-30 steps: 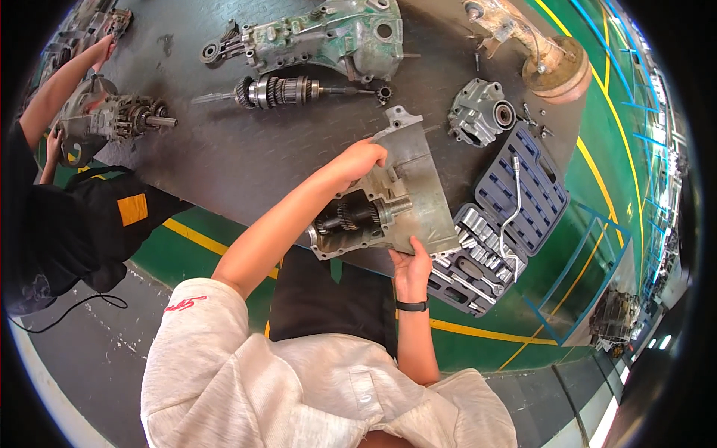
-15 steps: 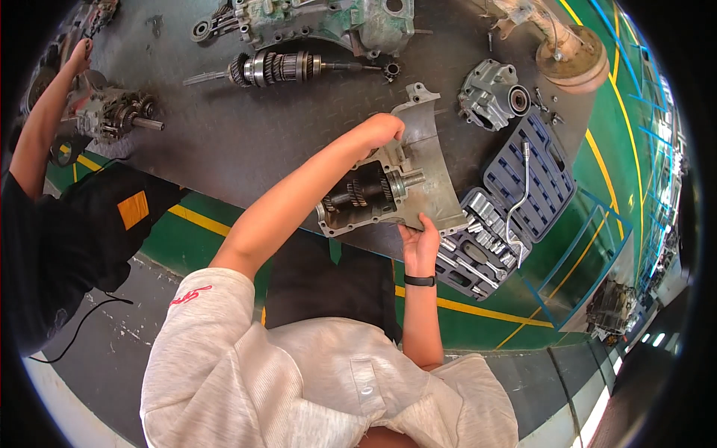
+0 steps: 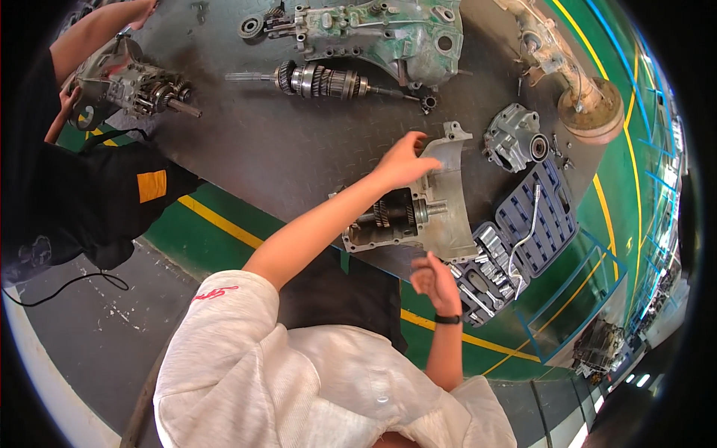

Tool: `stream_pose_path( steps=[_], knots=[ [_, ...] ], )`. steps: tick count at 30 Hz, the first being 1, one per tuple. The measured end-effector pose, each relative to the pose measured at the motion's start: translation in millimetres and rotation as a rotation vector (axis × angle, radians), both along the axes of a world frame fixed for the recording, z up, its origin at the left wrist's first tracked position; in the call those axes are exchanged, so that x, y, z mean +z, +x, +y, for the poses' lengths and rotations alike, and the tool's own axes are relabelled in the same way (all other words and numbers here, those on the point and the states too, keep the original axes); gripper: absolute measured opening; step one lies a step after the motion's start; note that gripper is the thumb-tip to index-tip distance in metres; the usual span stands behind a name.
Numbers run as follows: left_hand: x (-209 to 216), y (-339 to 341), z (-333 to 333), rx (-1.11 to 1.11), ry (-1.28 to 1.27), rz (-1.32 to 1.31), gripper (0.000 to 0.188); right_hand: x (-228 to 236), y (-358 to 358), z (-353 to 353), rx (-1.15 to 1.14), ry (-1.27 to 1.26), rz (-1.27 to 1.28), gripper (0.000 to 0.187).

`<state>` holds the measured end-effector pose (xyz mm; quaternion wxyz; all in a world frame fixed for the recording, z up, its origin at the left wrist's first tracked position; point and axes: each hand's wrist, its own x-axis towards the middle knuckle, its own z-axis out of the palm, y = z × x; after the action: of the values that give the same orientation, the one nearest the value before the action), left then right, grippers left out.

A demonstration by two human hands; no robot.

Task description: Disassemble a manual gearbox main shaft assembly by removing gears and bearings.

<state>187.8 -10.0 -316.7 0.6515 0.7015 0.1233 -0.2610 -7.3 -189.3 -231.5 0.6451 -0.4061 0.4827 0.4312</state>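
A grey gearbox housing half point(image 3: 452, 213) lies at the table's front edge, its flared bell end to the right. Inside its cavity a toothed gear shaft point(image 3: 382, 215) shows. Over the housing's far side is my left hand point(image 3: 407, 162), thumb and fingers apart with nothing between them; whether a fingertip touches the metal I cannot tell. My right hand point(image 3: 435, 282) hangs just off the near edge, its fingers loosely bent and apart, holding nothing. My left forearm hides the housing's left part.
Beyond lie a gear shaft point(image 3: 321, 81) and a green-stained gearbox casing point(image 3: 373, 33). An open socket set case point(image 3: 539, 216), a grey cover point(image 3: 515, 138) and a rusty axle part point(image 3: 590, 112) are on the right. A co-worker's hand point(image 3: 69, 101) holds another gearbox point(image 3: 138, 86) at left.
Both my hands have come off the housing's edges and opened. The view has shifted, so the table's things appear farther right. The co-worker's arms have moved about the left gearbox.
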Motion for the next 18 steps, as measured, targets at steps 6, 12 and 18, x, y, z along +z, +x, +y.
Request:
stream_pose_path(
  steps=[6, 12, 18],
  knots=[
    [34, 27, 192, 0.325, 0.295, -0.489, 0.01, 74, 115, 12, 0.451, -0.434, -0.757, 0.017],
    [-21, 113, 299, -0.259, 1.306, -0.913, 0.05, -51, 293, 117, 1.197, -0.909, -1.707, 0.021],
    [-42, 139, 328, -0.702, 1.397, -0.521, 0.039, -128, 322, 161, 1.339, -1.179, -1.893, 0.015]
  ],
)
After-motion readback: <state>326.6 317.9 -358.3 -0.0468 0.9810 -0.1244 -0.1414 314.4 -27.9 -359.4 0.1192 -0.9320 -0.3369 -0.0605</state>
